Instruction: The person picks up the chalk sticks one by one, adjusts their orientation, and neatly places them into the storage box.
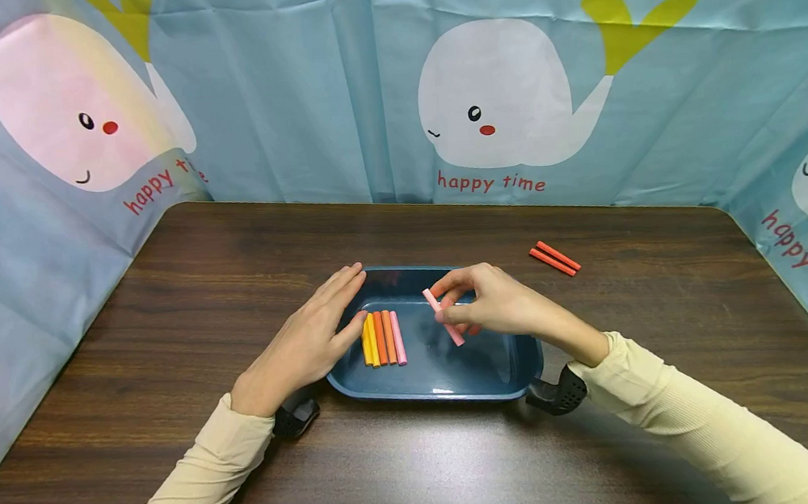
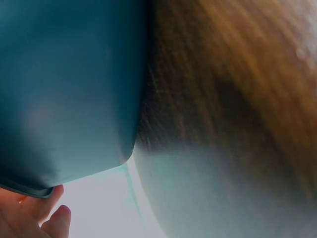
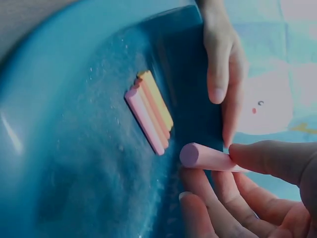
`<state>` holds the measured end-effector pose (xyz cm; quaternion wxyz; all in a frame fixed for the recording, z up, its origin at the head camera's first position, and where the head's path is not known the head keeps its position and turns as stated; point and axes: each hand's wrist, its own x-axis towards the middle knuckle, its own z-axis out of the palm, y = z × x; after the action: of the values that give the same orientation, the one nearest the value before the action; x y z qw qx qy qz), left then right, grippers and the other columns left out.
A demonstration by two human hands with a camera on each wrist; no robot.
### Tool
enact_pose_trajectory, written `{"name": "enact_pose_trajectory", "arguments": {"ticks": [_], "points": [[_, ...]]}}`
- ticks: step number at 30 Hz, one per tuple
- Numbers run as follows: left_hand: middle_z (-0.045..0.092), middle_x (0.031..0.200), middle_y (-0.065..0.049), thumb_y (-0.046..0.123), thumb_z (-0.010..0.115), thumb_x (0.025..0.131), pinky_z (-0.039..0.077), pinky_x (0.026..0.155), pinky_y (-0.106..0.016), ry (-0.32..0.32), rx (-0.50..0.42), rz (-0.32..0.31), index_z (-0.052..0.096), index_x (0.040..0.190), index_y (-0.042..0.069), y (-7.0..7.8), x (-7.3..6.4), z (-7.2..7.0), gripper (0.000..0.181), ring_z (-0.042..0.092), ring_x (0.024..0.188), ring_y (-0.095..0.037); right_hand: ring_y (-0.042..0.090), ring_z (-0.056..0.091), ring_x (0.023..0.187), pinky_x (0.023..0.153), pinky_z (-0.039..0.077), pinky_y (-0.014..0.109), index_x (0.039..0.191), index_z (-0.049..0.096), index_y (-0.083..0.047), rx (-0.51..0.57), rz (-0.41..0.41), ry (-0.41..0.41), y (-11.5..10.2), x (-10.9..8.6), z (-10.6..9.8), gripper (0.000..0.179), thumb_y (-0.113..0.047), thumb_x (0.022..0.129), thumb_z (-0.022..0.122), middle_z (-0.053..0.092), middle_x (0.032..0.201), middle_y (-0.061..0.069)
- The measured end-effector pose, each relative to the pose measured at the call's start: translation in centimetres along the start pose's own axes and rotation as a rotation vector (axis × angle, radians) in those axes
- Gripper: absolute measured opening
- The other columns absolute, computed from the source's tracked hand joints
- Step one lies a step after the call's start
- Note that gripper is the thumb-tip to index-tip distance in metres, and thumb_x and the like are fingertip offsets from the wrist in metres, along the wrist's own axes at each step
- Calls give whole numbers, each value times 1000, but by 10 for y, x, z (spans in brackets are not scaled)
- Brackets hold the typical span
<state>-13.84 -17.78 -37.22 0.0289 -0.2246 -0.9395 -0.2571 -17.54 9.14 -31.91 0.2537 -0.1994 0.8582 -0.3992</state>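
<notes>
My right hand (image 1: 492,300) pinches a pink chalk stick (image 1: 453,334) between thumb and fingers, tilted above the right half of a dark blue tray (image 1: 429,398). In the right wrist view the flat end of this pink chalk (image 3: 190,155) faces the camera. At the tray's left side, my left hand (image 1: 310,334) rests with fairly straight fingers along the outside and the thumb over the rim. Inside, near that thumb, a row of chalk sticks lies side by side: yellow (image 1: 371,344), orange (image 1: 386,339) and pink (image 1: 398,338).
Two red sticks (image 1: 555,258) lie on the brown wooden table (image 1: 244,259), behind and right of the tray. A light blue curtain (image 1: 272,94) with whale prints hangs along the table's back edge. Each wrist wears a black strap (image 1: 560,393).
</notes>
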Motion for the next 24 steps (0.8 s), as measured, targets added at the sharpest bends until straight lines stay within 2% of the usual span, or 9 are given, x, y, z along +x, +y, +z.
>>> {"name": "enact_pose_trajectory", "arguments": {"ticks": [9, 19, 24], "points": [[29, 163, -11, 23, 56, 101, 30, 120, -52, -5, -3, -14, 34, 154, 3, -1, 0, 0, 61, 26, 152, -31, 13, 67, 72, 67, 59, 32, 126, 63, 0, 28, 14, -43, -10, 7, 7, 38, -16, 93, 69, 72, 96, 8], [29, 163, -11, 24, 55, 101, 29, 120, -52, -11, 2, -12, 34, 154, 3, 0, 0, 0, 60, 25, 152, -31, 17, 72, 74, 77, 62, 42, 125, 60, 3, 120, 69, -88, -16, 18, 11, 36, -11, 93, 67, 70, 99, 12], [28, 163, -12, 24, 55, 101, 29, 120, -52, -15, 2, -10, 33, 154, 2, 1, 0, 0, 61, 25, 152, -31, 18, 73, 76, 77, 62, 41, 123, 58, 2, 88, 108, -133, -17, 26, 15, 33, -10, 94, 65, 68, 102, 13]]}}
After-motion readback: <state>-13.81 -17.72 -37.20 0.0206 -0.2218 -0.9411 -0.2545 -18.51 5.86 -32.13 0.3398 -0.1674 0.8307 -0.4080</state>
